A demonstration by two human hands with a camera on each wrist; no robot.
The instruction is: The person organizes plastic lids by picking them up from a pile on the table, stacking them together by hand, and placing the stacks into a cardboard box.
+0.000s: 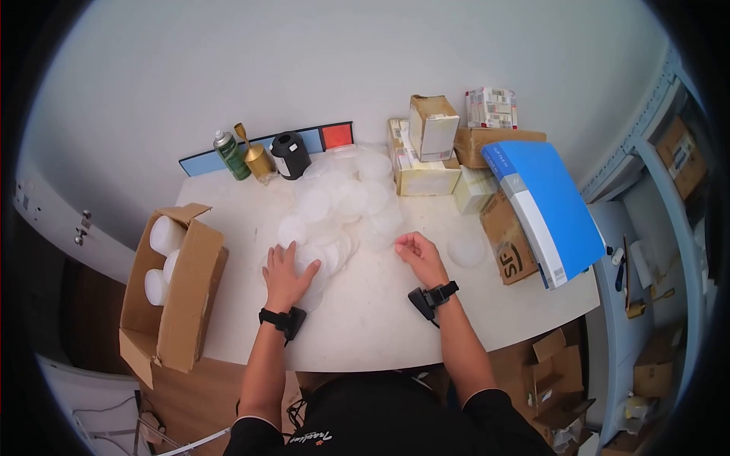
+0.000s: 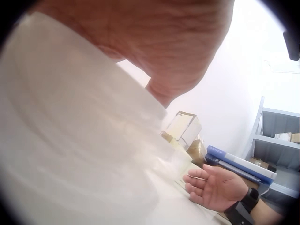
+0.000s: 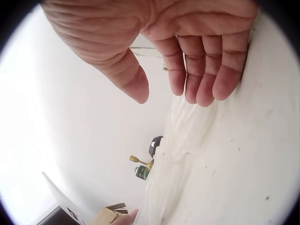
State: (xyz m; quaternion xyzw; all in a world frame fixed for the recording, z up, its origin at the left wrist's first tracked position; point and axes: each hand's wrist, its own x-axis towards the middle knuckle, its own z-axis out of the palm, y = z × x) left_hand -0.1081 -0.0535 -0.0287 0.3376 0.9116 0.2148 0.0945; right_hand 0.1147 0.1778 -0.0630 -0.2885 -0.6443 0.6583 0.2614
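Observation:
Thin, translucent white round discs [image 1: 353, 199] lie in a loose, overlapping heap over the middle of the white table. My left hand [image 1: 287, 277] rests at the near left end of the heap, fingers spread and thumb held apart. In the left wrist view, disc edges [image 2: 89, 112] fan out right below the palm. Right of the heap, my right hand [image 1: 423, 258] hovers close to the tabletop with nothing between thumb and fingers. Its fingers [image 3: 203, 91] bend slightly in the right wrist view. One separate disc [image 1: 466, 249] lies to the right of this hand.
An open cardboard box [image 1: 192, 304] with white containers [image 1: 157, 287] stands at the left. Along the back are a green spray can [image 1: 232, 156], a brass-coloured object [image 1: 258, 161] and a black cylinder [image 1: 290, 156]. Stacked boxes [image 1: 428, 176] and a blue binder [image 1: 551, 209] occupy the right.

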